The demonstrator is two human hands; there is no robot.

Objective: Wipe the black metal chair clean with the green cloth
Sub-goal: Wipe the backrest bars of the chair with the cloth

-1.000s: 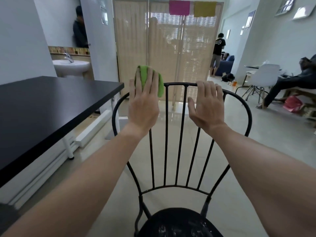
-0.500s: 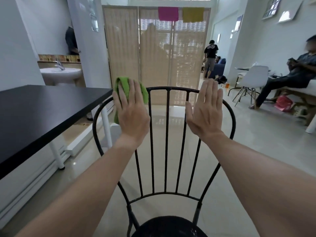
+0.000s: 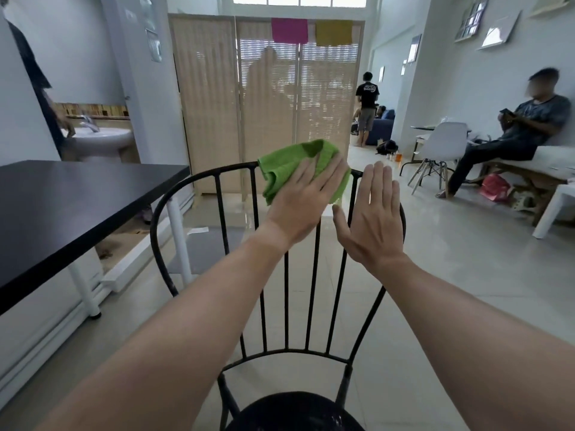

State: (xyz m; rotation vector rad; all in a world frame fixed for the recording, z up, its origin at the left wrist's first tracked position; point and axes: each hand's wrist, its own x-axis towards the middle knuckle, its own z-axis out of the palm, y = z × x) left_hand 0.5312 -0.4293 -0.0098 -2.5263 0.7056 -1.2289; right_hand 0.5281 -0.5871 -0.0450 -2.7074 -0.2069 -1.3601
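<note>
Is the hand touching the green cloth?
Touching. The head view shows the left hand lying flat on the green cloth, pressing it against the chair's top rail.

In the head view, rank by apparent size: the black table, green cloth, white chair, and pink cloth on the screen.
1. black table, nearest the camera, which inflates it
2. white chair, by a narrow margin
3. green cloth, partly hidden under the left hand, so its rank against the chair is unsure
4. pink cloth

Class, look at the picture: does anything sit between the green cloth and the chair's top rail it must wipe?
Nothing visible does. The left hand presses the green cloth flat against the black metal chair at its top rail. The right hand lies open beside it, off the cloth.
</note>
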